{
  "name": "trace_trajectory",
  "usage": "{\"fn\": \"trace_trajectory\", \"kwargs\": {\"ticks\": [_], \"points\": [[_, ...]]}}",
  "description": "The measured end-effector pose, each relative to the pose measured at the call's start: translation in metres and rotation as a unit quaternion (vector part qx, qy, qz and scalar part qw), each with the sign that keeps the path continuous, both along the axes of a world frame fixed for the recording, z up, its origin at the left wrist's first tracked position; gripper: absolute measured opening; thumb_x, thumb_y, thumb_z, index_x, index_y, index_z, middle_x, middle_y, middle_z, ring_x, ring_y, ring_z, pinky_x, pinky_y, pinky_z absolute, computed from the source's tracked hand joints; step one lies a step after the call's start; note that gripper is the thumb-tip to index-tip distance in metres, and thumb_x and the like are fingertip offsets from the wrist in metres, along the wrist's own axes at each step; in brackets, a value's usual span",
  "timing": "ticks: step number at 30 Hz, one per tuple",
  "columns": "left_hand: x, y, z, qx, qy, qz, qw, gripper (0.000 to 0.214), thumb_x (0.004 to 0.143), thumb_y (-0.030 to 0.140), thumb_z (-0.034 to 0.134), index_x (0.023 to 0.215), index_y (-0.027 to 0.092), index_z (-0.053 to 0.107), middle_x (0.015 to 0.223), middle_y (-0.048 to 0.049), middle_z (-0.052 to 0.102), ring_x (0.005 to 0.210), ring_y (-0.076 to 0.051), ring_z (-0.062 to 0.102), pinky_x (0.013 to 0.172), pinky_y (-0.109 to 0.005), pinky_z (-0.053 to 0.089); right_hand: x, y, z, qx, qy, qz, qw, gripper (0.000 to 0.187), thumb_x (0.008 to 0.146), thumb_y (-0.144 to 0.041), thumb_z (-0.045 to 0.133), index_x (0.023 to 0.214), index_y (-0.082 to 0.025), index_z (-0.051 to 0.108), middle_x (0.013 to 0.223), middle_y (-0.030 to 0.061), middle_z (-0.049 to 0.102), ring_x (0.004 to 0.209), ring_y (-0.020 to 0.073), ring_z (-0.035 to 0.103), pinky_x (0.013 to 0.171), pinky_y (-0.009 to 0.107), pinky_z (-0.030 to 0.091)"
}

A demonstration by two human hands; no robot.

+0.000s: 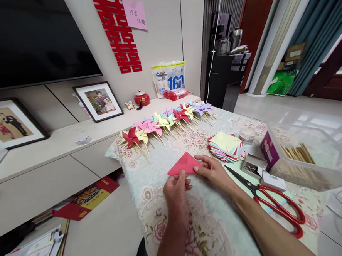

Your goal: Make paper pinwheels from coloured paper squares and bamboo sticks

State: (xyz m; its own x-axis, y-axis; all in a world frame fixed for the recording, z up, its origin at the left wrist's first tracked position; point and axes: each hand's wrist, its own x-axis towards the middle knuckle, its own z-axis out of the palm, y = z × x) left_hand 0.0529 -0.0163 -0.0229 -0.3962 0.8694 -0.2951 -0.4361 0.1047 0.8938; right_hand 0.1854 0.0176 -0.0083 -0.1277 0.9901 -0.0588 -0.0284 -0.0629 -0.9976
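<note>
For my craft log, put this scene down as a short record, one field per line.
left hand: pinching the red paper triangle at its lower edge
right hand: pinching the triangle near its right corner
pinwheels: several colours, on sticks, in a row beyond the triangle
paper stack: mixed colours, pale yellow on top
scissors: red-handled, lying beside the right forearm
small box: open, small metal pieces inside
plastic bin: clear, holding sticks

Home living room, by its furnishings. Large dark television [35, 39] on pale wall [164, 24]. Below television: long low drawer cabinet [56, 150] bearing framed couple portraits [101, 101]. Just right of television: red cut-out wall decoration [122, 40]. Far right of television: teal curtain [317, 34], glossy tiled floor [291, 111]. Nearer than television: counter [214, 218] under floral cloth.
</note>
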Motion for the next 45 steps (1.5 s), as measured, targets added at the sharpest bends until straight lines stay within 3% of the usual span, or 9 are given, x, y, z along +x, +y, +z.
{"fn": "trace_trajectory", "kwargs": {"ticks": [6, 12, 18, 30, 38, 45], "points": [[-0.001, 0.000, 0.001, -0.007, -0.012, 0.008, 1.000, 0.039, 0.058, 0.044, 0.086, 0.069, 0.011, 0.067, 0.052, -0.0009, 0.064, 0.046, -0.011, 0.056, 0.047, -0.023, 0.045, 0.002, 0.002, -0.003, -0.032, 0.013, -0.009, 0.999, 0.055, 0.059, -0.034, 0.082, 0.108, -0.015, 0.065, 0.056, -0.0087, 0.058, 0.048, 0.0108, 0.050, 0.050, 0.025, 0.035], [0.000, 0.000, 0.003, -0.016, -0.003, -0.019, 1.000, 0.041, 0.055, 0.044, 0.088, 0.069, 0.010, 0.069, 0.056, -0.0037, 0.067, 0.048, -0.013, 0.059, 0.045, -0.024, 0.046, -0.001, 0.001, -0.002, -0.044, 0.027, -0.011, 0.999, 0.056, 0.056, -0.034, 0.083, 0.105, -0.014, 0.065, 0.057, -0.0077, 0.061, 0.049, 0.0107, 0.053, 0.053, 0.025, 0.036], [-0.002, 0.001, -0.001, -0.010, -0.008, 0.000, 1.000, 0.041, 0.054, 0.044, 0.088, 0.065, 0.010, 0.069, 0.053, -0.0019, 0.065, 0.046, -0.010, 0.056, 0.044, -0.021, 0.045, 0.002, 0.000, 0.003, -0.018, -0.003, -0.005, 1.000, 0.046, 0.066, -0.034, 0.077, 0.106, -0.014, 0.065, 0.056, -0.0067, 0.060, 0.052, 0.0121, 0.053, 0.055, 0.027, 0.035], [-0.003, 0.002, 0.007, 0.000, -0.070, 0.013, 0.997, 0.039, 0.054, 0.035, 0.090, 0.074, 0.011, 0.065, 0.062, -0.0026, 0.069, 0.058, -0.014, 0.065, 0.051, -0.023, 0.054, 0.002, 0.002, -0.004, -0.035, 0.013, 0.008, 0.999, 0.042, 0.062, -0.032, 0.081, 0.098, -0.016, 0.067, 0.056, -0.0057, 0.063, 0.051, 0.0119, 0.053, 0.053, 0.026, 0.036], [-0.008, -0.002, 0.001, 0.015, -0.007, -0.119, 0.993, 0.029, 0.063, 0.031, 0.080, 0.080, 0.011, 0.067, 0.057, -0.0029, 0.069, 0.048, -0.013, 0.060, 0.045, -0.022, 0.049, 0.010, -0.001, 0.010, -0.039, 0.047, 0.050, 0.997, 0.041, 0.068, -0.040, 0.083, 0.100, -0.016, 0.071, 0.079, 0.0030, 0.076, 0.067, 0.0163, 0.066, 0.067, 0.029, 0.048], [-0.007, -0.004, 0.001, 0.028, 0.065, -0.143, 0.987, 0.018, 0.068, 0.027, 0.073, 0.077, 0.014, 0.067, 0.052, 0.0023, 0.063, 0.042, -0.009, 0.051, 0.043, -0.019, 0.043, 0.009, 0.002, 0.001, -0.064, 0.062, 0.018, 0.996, 0.047, 0.056, -0.031, 0.090, 0.096, -0.018, 0.070, 0.068, -0.0017, 0.074, 0.057, 0.0136, 0.064, 0.060, 0.027, 0.047]]}}
